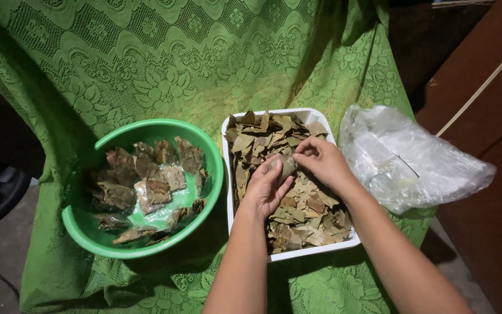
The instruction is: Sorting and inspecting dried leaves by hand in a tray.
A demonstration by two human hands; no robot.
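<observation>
A white square tray (312, 252) holds a heap of dried brown leaves (306, 215). Both hands are over its middle. My left hand (266, 187) and my right hand (322, 161) together pinch a small clear packet stuffed with dried leaves (286, 165), fingertips meeting on it just above the heap. To the left stands a green plastic bowl (82, 229) with several filled clear packets of leaves (149, 189) lying inside.
A crumpled clear plastic bag (413, 157) lies to the right of the tray. A green lace cloth (164, 58) covers the surface and hangs behind. A brown wooden panel (489, 116) stands at the right, and grey floor shows at the lower left.
</observation>
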